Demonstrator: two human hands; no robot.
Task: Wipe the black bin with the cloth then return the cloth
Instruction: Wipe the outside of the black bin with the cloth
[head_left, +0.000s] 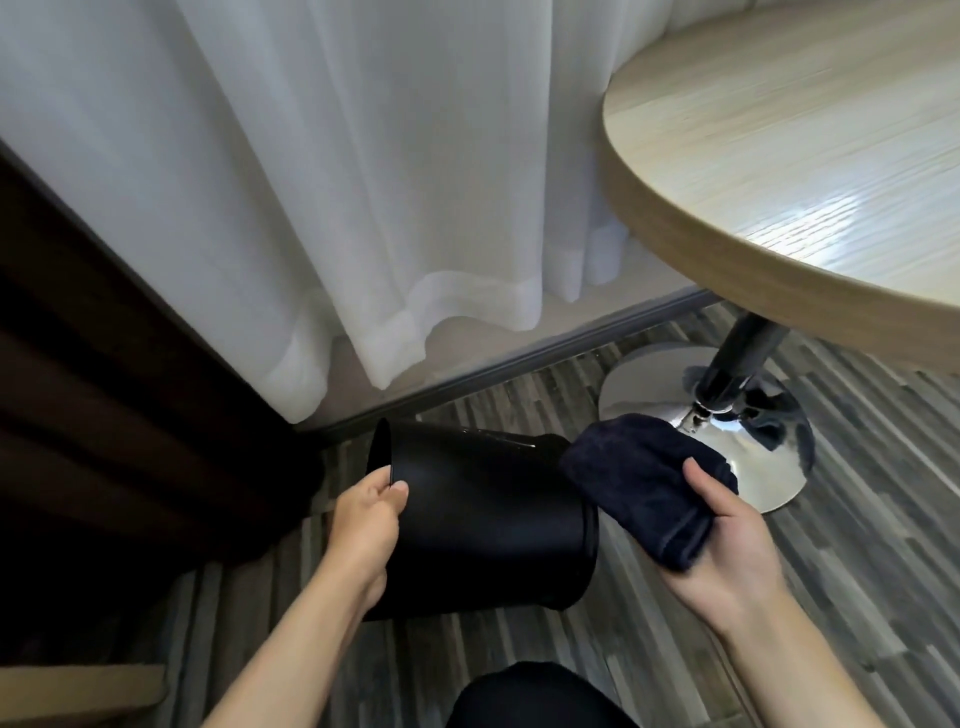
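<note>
The black bin is tipped on its side above the striped floor, its open mouth turned left and its base toward the right. My left hand grips the bin's rim, thumb on the outside wall. My right hand holds a folded dark navy cloth, which lies against the bin's base end at the right. The inside of the bin is hidden.
A round wooden table on a black post with a chrome disc base stands at the right, close to the cloth. White curtains hang behind. Dark wooden furniture fills the left. My dark-clad knee is at the bottom.
</note>
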